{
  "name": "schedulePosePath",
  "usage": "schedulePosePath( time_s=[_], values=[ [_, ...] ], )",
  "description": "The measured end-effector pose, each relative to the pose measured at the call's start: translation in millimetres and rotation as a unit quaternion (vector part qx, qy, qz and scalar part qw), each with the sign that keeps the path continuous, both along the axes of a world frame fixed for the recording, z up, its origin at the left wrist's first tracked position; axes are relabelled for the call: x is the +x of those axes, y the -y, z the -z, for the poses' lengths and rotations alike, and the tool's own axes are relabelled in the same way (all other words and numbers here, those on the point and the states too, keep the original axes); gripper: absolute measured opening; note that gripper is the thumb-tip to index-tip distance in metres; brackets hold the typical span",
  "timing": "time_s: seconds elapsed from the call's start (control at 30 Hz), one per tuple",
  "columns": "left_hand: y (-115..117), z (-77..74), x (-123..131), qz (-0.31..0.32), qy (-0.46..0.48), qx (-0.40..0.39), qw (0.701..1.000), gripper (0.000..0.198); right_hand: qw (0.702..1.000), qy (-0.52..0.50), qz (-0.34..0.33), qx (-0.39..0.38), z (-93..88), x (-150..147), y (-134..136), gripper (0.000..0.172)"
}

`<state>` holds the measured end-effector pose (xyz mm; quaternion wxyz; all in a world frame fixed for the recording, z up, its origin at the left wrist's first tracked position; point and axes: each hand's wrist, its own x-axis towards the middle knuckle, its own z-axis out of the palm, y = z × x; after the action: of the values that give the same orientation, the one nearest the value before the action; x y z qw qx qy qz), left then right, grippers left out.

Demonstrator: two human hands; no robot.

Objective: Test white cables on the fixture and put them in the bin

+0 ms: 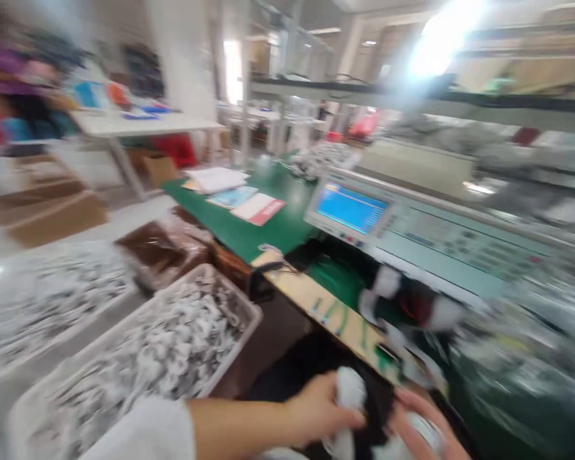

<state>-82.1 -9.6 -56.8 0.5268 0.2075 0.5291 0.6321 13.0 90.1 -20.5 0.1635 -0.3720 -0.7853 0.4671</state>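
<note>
My left hand (316, 409) reaches in from the lower left, its fingers closed around a white bundle (349, 390) that looks like a coiled cable; motion blur softens its details. Close by on the right, my right hand (412, 409) curls around another white piece (426, 431), partly covered by the fingers and cut by the frame's bottom edge. Both hands are low, in front of a light wooden strip (297, 284) with several green wires along it. Left of my forearm stands a white bin (253, 319) heaped with white coiled cables (182, 345).
A second bin of white cables (62, 300) sits farther left. Beyond the strip is a tester with a blue screen (349, 209) on a green bench (292, 223). Clear plastic bags (531, 377) lie at right, papers (259, 207) behind. A person (16, 70) is far left.
</note>
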Motion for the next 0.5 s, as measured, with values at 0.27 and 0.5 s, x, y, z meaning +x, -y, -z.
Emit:
schedulePosePath(
  time_s=[0.27, 0.5],
  values=[
    [10.2, 0.0, -12.7, 0.019, 0.048, 0.032, 0.998, 0.032, 0.995, -0.039, 0.009, -0.092, 14.0, -2.2, 33.1, 0.026],
    [-2.2, 12.9, 7.6, 0.04, -0.048, 0.043, 0.997, 0.057, 0.996, -0.042, 0.053, -0.052, 26.5, 23.8, 30.2, 0.021]
  ],
)
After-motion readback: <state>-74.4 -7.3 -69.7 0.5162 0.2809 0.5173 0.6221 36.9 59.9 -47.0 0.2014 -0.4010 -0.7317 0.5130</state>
